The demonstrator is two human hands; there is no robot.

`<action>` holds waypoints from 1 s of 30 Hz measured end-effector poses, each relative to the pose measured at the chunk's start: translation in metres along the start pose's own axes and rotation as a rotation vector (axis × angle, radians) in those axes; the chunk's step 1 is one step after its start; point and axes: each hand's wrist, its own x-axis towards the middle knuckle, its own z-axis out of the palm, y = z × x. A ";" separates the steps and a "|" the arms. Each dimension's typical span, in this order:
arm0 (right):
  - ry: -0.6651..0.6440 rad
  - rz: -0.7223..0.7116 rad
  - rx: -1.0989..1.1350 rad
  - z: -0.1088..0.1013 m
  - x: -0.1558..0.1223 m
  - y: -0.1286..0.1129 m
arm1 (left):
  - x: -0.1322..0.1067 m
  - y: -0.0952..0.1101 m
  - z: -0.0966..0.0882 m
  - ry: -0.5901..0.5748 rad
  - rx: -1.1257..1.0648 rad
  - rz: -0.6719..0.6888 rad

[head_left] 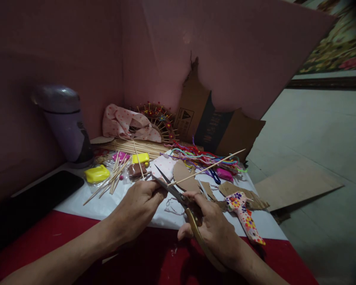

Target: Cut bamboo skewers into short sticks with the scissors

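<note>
My left hand (141,206) is closed around the near end of a long wooden skewer (209,167), which slants up to the right above the table. My right hand (215,229) grips a pair of scissors (178,194) by their tan handles. The dark blades are parted and sit around the skewer just beyond my left fingers. Both hands hover over a white sheet (106,204) on a red tablecloth (154,257).
Loose skewers (114,178), yellow clay pieces (97,173), coloured yarn (203,157), cardboard cut-outs (184,174) and a flower-patterned glue gun (245,217) lie on the sheet. A purple flask (65,122), a black phone (44,194), spotted cloth (127,123) and a cardboard box (213,126) stand behind.
</note>
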 end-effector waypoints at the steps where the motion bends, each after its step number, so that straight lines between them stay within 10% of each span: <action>1: 0.009 -0.006 -0.008 0.000 0.000 0.000 | 0.000 0.000 0.000 -0.005 0.003 0.003; 30: 0.096 -0.086 -0.102 0.004 -0.002 0.004 | -0.001 -0.001 0.002 0.004 -0.003 0.023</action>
